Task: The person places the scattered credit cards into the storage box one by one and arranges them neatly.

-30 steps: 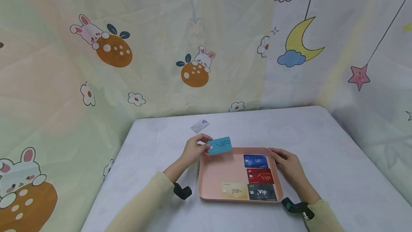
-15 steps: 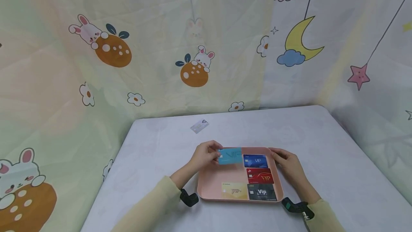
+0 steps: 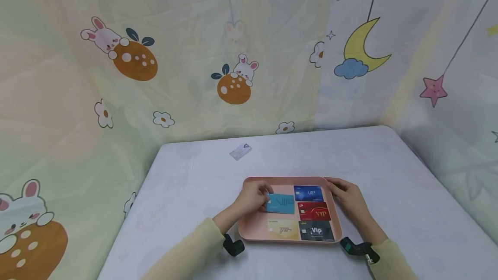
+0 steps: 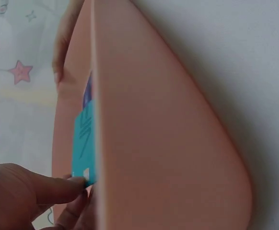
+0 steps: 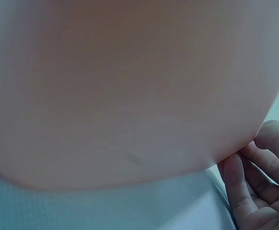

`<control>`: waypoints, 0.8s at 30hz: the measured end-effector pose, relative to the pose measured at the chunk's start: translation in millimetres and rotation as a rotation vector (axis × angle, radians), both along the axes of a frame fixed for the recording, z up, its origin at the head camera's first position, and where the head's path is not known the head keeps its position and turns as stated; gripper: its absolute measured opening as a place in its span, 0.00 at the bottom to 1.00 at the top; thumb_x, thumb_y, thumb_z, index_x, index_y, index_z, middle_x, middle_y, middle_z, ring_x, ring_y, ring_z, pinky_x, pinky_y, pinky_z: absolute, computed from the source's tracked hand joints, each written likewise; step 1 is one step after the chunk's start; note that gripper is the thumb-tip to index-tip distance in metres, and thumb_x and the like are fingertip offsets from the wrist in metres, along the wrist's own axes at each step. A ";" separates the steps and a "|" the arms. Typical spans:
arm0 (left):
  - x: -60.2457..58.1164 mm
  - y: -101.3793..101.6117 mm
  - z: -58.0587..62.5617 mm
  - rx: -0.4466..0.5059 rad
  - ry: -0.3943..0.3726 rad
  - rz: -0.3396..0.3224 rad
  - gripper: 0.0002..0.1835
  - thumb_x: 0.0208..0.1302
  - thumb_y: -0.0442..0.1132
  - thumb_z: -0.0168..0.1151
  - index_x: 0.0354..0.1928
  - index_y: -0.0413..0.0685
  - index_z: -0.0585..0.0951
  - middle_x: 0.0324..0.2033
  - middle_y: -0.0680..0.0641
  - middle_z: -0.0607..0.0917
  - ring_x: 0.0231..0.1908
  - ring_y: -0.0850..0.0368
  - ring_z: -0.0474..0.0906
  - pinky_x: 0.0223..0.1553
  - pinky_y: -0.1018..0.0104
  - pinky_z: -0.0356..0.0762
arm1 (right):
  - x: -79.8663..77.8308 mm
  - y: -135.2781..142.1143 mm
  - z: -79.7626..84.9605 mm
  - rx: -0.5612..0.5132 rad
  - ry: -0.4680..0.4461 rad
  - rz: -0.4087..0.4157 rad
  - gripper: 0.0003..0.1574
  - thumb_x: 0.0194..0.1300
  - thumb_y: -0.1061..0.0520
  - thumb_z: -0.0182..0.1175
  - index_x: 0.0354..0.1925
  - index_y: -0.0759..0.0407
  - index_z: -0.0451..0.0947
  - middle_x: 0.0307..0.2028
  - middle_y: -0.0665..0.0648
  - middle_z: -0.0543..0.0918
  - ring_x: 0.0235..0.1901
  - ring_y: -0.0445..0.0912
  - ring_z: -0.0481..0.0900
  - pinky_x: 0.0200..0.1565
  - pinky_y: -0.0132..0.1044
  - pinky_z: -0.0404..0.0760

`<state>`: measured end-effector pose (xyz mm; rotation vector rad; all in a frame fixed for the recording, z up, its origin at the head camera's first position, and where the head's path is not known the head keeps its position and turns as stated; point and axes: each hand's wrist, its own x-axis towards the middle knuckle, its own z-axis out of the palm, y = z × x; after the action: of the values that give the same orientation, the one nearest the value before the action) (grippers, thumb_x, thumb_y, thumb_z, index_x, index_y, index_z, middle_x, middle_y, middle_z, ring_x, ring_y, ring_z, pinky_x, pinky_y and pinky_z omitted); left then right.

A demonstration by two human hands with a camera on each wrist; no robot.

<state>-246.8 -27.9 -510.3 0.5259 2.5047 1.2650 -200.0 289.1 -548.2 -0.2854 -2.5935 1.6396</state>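
A light blue VIP card [image 3: 281, 203] is pinched between the thumb and fingers of my left hand [image 3: 253, 196], over the left part of a pink tray [image 3: 249, 224]. In the left wrist view the thumb presses on the corner of the light blue card [image 4: 83, 143], and the tray's wall [image 4: 168, 129] hides part of it. My right hand [image 3: 352, 202] holds the tray's far right corner by its rim; the right wrist view shows thumb and fingers at the tray's edge. Blue [image 3: 308, 193], red [image 3: 314, 211], black [image 3: 316, 230] and gold [image 3: 283, 230] cards lie in the tray.
A silvery card [image 3: 241, 151] lies on the white table [image 3: 194, 176], beyond the tray and to its left. Cloth with cartoon prints [image 3: 194, 55] hangs behind the table and at both sides. Each wrist wears a black camera [image 3: 233, 245].
My left hand has carried the light blue card right and toward me, from the tray's far left edge to above the gold card. The right hand stays on the tray's rim.
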 end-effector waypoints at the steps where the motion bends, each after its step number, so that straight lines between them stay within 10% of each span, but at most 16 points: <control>1: 0.8 0.9 -0.4 -0.024 0.014 -0.005 0.09 0.67 0.27 0.64 0.45 0.45 0.85 0.30 0.50 0.80 0.22 0.61 0.78 0.23 0.70 0.82 | 0.2 -0.2 0.1 0.003 0.000 -0.001 0.40 0.76 0.35 0.55 0.68 0.64 0.74 0.67 0.68 0.77 0.69 0.62 0.72 0.65 0.51 0.75; 9: 8.0 3.5 3.4 -0.156 0.135 -0.034 0.06 0.64 0.29 0.67 0.42 0.45 0.86 0.28 0.53 0.81 0.28 0.62 0.75 0.26 0.73 0.77 | -0.4 0.1 0.7 -0.024 -0.004 -0.005 0.39 0.76 0.36 0.56 0.68 0.63 0.74 0.67 0.67 0.77 0.70 0.61 0.72 0.66 0.47 0.76; 24: 11.8 5.0 7.1 -0.228 0.137 -0.055 0.04 0.61 0.32 0.73 0.37 0.45 0.87 0.31 0.53 0.85 0.32 0.62 0.77 0.37 0.71 0.81 | -0.6 0.6 -0.1 -0.028 -0.006 0.005 0.41 0.76 0.34 0.55 0.69 0.63 0.74 0.68 0.67 0.76 0.71 0.61 0.71 0.67 0.53 0.72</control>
<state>-234.9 -22.9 -503.2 0.6390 2.6816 0.9358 -200.6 289.6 -548.3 -0.2865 -2.5796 1.6801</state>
